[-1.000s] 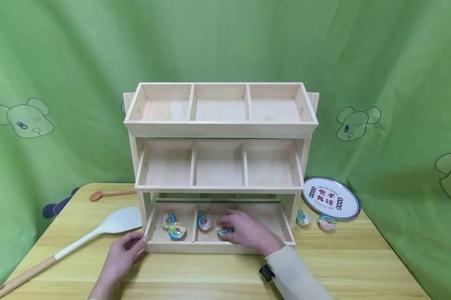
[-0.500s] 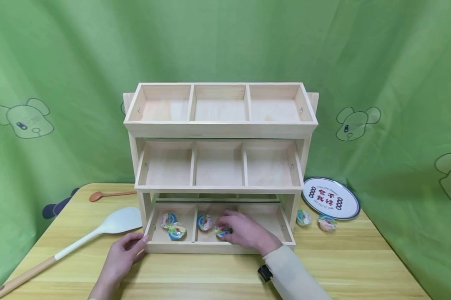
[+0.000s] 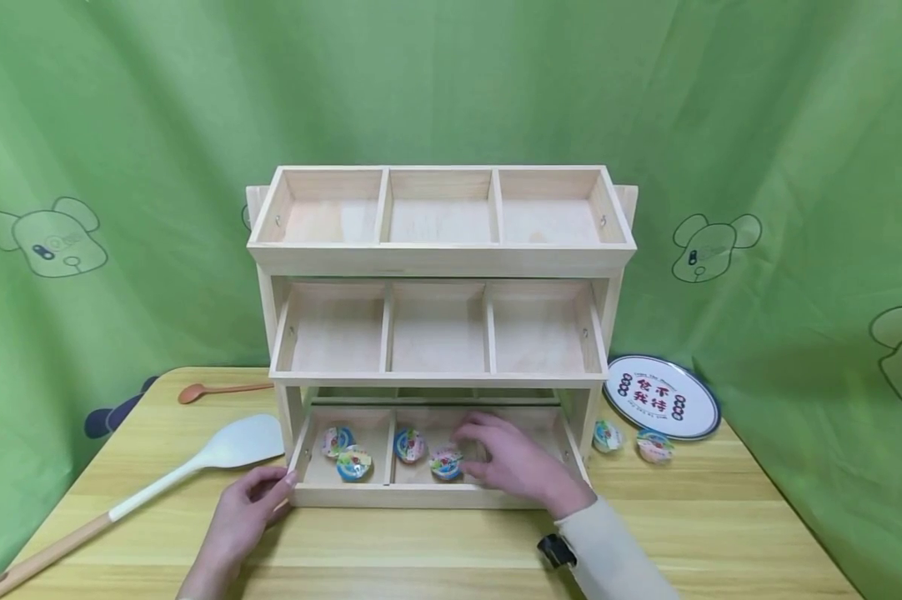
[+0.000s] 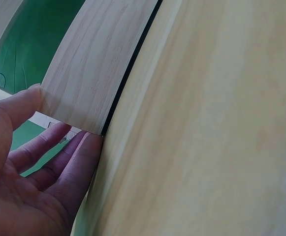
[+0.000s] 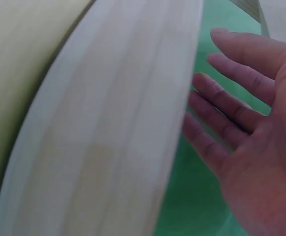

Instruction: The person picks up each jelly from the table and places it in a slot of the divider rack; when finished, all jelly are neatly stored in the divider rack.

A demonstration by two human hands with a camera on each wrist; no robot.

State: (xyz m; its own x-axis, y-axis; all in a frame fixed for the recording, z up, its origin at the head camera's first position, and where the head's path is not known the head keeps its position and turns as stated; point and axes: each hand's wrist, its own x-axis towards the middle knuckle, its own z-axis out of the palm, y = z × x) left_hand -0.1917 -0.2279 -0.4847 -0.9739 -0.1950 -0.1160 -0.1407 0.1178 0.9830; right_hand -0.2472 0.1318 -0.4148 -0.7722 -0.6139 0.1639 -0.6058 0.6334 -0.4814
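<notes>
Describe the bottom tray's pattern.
The bottom tray shows pale wood grain, clearest in the left wrist view.

Wood-grained table [image 3: 721,533] with three-tier rack [image 3: 442,260], white spatula [image 3: 237,442], orange spoon [image 3: 192,392], oval plate [image 3: 663,398], two small cups [image 3: 654,446].

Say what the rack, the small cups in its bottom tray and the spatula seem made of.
Rack: pale wood, apparently unvarnished; grain shows, without shine. Small cups: probably plastic, with printed lids whose glints suggest film. Spatula: evenly white, smooth head, perhaps silicone; its tan handle end looks wooden by colour.
</notes>
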